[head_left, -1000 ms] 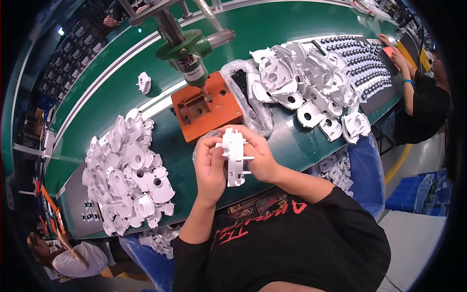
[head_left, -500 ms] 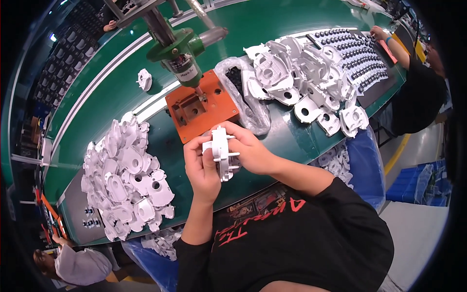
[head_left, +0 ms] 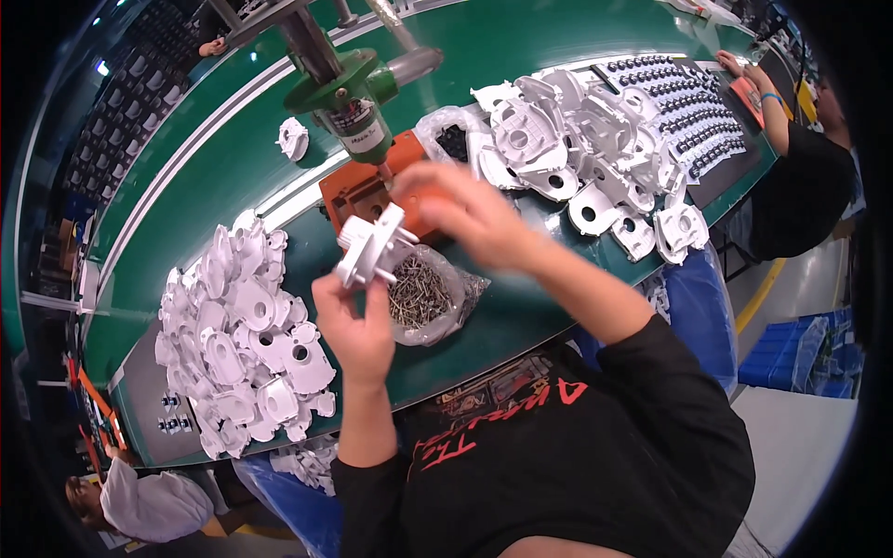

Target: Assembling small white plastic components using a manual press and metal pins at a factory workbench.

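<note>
My left hand (head_left: 355, 325) grips a white plastic housing (head_left: 370, 249) by its lower edge. The part is tilted, its thin pegs pointing right. Beside it my right hand (head_left: 470, 212) is raised, smeared by motion, so its fingers are unclear. Behind the hands stands an orange fixture block (head_left: 339, 181) with a recess, partly hidden by the housing and my right hand. Over the block hangs a green press head (head_left: 358, 126) with a narrow tip. An open clear bag of small metal screws or pins (head_left: 423, 296) lies just right of the housing.
Piles of white housings lie at left (head_left: 246, 344) and right (head_left: 558, 139). One white part (head_left: 293, 139) sits alone behind the block. Rows of small black parts (head_left: 693, 112) fill a sheet at far right, near a co-worker's arm (head_left: 772, 107). Another person (head_left: 153, 502) is at lower left.
My right hand has come off the housing and moved up toward the press head. My left hand has carried the housing left and tilted it. The bag of metal pieces is now uncovered.
</note>
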{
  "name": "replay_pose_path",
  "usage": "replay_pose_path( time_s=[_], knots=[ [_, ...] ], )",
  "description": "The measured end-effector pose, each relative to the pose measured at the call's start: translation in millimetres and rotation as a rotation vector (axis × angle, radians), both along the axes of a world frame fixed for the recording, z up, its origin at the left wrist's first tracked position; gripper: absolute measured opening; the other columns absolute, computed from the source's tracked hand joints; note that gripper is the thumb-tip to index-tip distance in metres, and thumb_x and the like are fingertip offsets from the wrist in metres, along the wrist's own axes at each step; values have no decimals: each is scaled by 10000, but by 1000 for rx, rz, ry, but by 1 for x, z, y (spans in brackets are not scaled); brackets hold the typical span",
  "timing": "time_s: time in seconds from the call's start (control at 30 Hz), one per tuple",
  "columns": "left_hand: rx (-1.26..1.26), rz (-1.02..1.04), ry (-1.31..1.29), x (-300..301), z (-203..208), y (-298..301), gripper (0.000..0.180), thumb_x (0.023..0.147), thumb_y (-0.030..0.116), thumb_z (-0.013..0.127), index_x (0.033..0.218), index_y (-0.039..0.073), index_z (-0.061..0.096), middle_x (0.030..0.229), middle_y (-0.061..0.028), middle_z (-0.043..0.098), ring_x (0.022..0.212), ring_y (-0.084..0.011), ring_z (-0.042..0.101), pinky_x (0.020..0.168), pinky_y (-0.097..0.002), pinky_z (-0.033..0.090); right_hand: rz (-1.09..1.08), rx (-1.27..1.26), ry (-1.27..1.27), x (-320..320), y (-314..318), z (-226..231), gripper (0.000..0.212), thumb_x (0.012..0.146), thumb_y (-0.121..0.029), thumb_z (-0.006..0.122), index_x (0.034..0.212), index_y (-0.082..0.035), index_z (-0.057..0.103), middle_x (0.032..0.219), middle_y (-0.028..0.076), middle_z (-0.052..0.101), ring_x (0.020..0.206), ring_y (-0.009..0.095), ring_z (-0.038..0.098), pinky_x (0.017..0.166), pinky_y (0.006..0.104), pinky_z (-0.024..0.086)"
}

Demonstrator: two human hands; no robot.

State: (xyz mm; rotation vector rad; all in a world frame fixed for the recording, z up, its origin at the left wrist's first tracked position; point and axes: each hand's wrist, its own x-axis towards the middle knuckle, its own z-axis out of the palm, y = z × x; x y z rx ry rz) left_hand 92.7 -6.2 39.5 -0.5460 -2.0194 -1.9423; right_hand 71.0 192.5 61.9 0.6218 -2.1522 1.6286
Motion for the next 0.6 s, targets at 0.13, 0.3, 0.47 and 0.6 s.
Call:
replay_pose_path(
  time_s=[0.13,0.3,0.47,0.6],
  knots=[
    [-486,123,212,-45,16,3,173,778,-20,638,927,23,561,890,-119,640,775,-244,601,745,-314,473,-634,1054,-6,-66,55,-53,237,792,-147,534,985,-72,651,1010,95,632,996,266,546,916,424,359],
    [-953,106,623,-95,-6,13,154,790,82,626,935,62,578,884,-129,631,732,-357,584,654,-428,460,-572,1296,56,-90,56,-75,136,751,-151,561,788,-104,683,895,66,643,948,251,551,885,428,364],
    [-931,63,456,-95,-7,16,142,805,68,619,935,42,567,895,-145,631,791,-346,607,712,-429,466,-507,1302,-15,-92,63,-69,109,735,-141,573,753,-119,678,820,48,641,937,242,550,853,423,369],
    [-803,-9,380,-92,-14,10,181,810,77,638,979,27,599,951,-149,636,856,-349,611,788,-417,469,-490,1290,-26,-97,69,-70,106,729,-125,574,744,-111,678,806,60,651,916,249,567,850,424,368]
  ],
)
